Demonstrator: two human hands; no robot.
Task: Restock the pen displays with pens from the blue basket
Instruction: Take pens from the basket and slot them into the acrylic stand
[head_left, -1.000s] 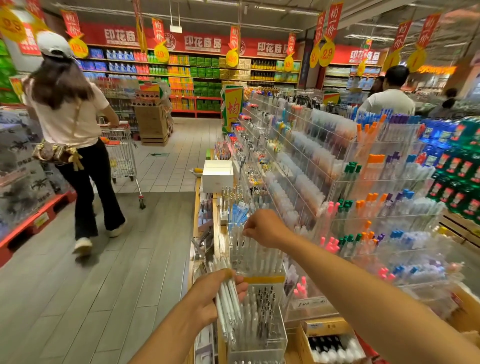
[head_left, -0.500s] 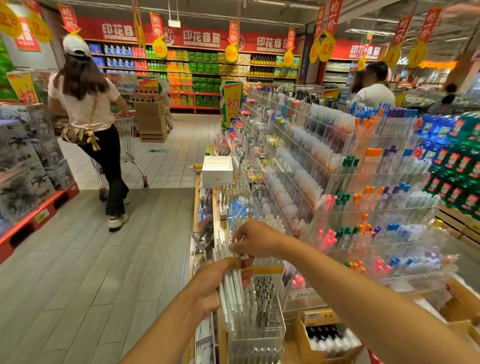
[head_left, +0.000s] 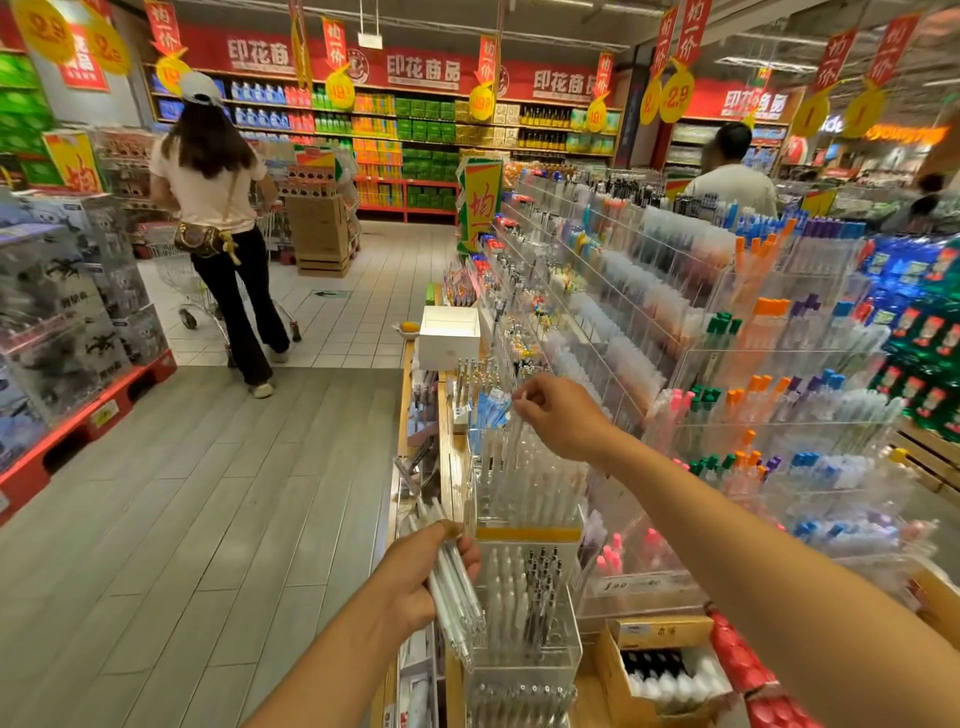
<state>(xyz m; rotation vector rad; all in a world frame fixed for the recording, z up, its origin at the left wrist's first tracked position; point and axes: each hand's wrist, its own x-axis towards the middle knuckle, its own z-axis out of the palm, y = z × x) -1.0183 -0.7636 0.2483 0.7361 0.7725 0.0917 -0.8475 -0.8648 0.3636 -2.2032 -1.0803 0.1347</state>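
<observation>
Grey plank floor (head_left: 197, 493) meets white tiles (head_left: 374, 291), stocked shelves (head_left: 405, 135) behind.

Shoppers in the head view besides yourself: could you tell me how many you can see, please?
3: a capped shopper with a trolley at left, one in white behind the pen racks, another blurred far right. More may be hidden.

Ahead of you a shopper in a white cap (head_left: 214, 171) pushes a cart (head_left: 193, 291); a white box (head_left: 449, 338) sits nearby, and a cardboard box (head_left: 662, 670) lies low right.
</observation>
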